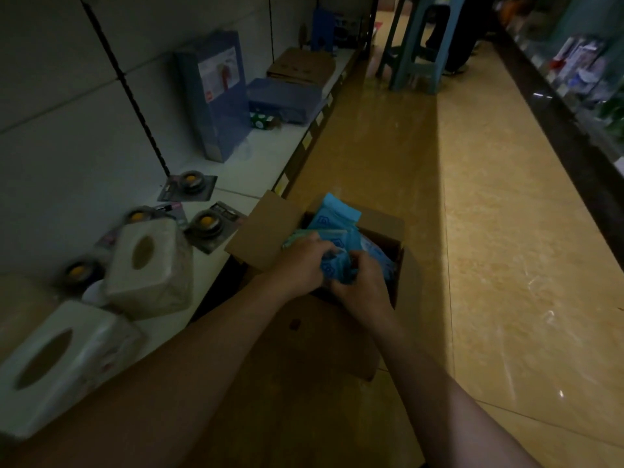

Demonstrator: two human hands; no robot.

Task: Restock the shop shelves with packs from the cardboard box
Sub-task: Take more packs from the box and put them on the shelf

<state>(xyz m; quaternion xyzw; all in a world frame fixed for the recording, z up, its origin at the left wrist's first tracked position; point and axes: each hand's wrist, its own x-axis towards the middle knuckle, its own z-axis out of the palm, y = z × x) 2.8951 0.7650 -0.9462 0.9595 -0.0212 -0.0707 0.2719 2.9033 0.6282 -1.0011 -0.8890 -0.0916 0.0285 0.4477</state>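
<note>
An open cardboard box (266, 228) stands on the floor beside the low white shelf (256, 163). Several blue packs (336, 214) stand inside it. Both hands reach into the box. My left hand (300, 261) and my right hand (359, 282) are closed together around one crumpled blue pack (337, 266) at the top of the pile. A greenish pack edge shows under my left fingers.
On the shelf lie two white tissue boxes (148, 265), several carded round items with yellow centres (206, 224), blue boxes (216, 92) and flat brown cardboard (300, 67). A teal stool (415, 45) stands in the tiled aisle; another shelf (580, 79) runs along the right.
</note>
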